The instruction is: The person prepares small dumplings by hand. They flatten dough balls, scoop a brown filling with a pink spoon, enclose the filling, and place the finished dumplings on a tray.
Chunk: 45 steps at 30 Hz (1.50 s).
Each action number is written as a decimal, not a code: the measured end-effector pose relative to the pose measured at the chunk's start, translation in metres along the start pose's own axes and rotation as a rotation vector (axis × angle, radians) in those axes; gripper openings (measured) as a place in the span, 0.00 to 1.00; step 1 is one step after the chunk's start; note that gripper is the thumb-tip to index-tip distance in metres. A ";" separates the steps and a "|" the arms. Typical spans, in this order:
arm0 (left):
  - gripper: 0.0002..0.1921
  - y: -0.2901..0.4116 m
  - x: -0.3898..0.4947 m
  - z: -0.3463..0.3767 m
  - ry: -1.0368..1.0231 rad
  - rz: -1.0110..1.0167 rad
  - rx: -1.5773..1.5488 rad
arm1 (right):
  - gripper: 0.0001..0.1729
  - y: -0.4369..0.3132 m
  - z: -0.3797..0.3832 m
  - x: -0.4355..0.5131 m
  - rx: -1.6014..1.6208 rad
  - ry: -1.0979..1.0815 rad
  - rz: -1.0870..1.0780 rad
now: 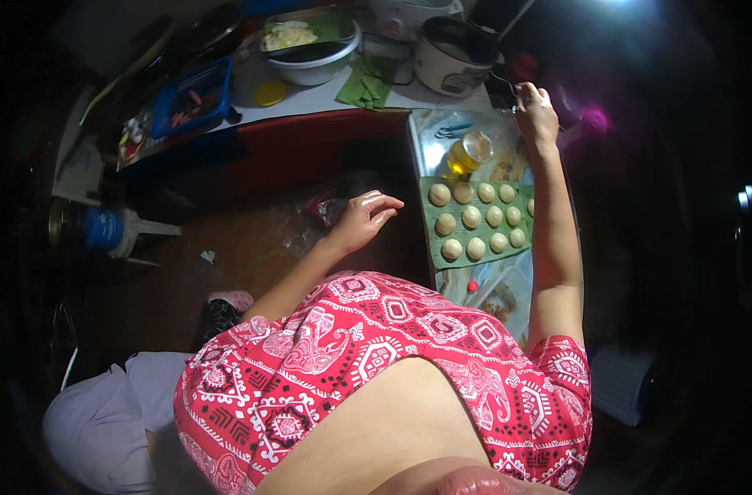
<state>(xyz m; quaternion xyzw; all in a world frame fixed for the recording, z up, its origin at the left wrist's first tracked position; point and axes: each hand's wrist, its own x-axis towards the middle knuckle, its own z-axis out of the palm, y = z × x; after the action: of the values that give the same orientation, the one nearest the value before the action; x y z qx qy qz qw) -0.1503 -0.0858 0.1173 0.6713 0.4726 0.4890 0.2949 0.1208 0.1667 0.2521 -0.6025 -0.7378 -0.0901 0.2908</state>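
My left hand [366,221] hovers over the dark gap in front of me, fingers loosely bent, apart and bare of anything. Stretched far forward, my right hand [535,116] is at the far right of the marbled tabletop, its fingers curled. A thin cord runs close to it, but whether the hand grips anything is hidden. Rows of round, pale dough balls [471,216] rest on a green banana leaf [461,258]. Just beyond the leaf, a glass jar [468,153] of yellow oil leans at an angle in the picture. A small blue tool [453,130] lies behind it.
A rice cooker [455,59], folded leaf pieces [366,85], a white basin [317,71], a yellow lid [269,94] and a blue tray [193,102] stand at the back. Nearer me are a clear plastic container [517,281] and a small red object [472,286]. Another person's knee [97,421] is at lower left.
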 end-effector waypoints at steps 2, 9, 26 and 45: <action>0.07 0.004 -0.004 -0.002 -0.022 -0.155 -0.169 | 0.13 0.008 -0.001 -0.006 -0.089 0.075 -0.055; 0.08 0.009 -0.007 0.004 -0.072 -0.192 -0.170 | 0.29 0.017 -0.011 0.003 -0.037 0.119 -0.008; 0.08 -0.061 0.022 0.117 -0.013 -0.316 -0.095 | 0.27 0.205 0.051 -0.201 0.399 -0.343 -0.124; 0.08 -0.052 0.034 0.111 -0.114 -0.224 -0.056 | 0.12 0.145 0.128 -0.219 0.939 -0.463 0.246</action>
<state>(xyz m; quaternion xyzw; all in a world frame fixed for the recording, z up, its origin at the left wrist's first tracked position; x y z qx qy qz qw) -0.0620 -0.0272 0.0468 0.6323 0.5132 0.4272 0.3928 0.2394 0.0827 -0.0019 -0.4938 -0.6675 0.4194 0.3670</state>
